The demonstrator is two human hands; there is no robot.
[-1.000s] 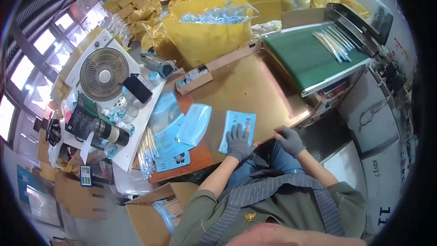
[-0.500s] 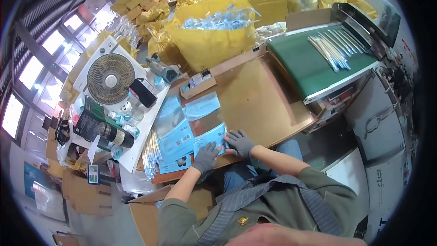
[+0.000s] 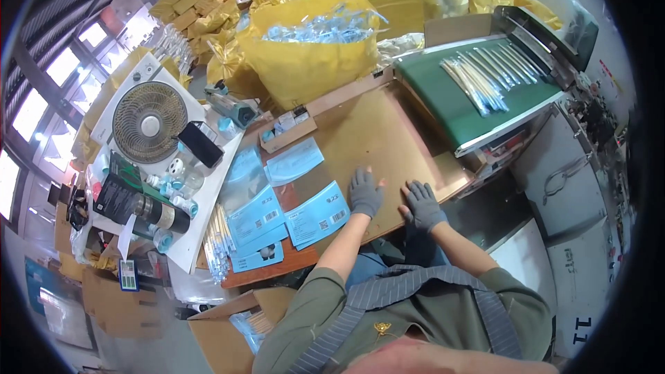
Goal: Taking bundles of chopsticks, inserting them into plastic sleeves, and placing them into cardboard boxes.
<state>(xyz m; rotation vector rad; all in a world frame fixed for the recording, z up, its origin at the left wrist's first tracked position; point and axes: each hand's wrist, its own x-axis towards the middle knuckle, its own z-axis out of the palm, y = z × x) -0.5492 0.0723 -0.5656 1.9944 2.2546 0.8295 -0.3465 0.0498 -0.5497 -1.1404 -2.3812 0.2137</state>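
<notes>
Left hand (image 3: 365, 192), grey glove: fingers spread flat on brown tabletop (image 3: 374, 135), centre frame, grasping nothing. Right hand (image 3: 422, 204), grey glove: flat beside it at the tabletop edge, released. Blue packets (image 3: 317, 213): just left of left hand, lower-left centre. Green conveyor (image 3: 471, 100) with sticks (image 3: 485, 76): upper right.

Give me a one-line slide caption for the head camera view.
Two gloved hands, left hand and right hand, rest flat on a brown worktable beside blue packets.
</notes>
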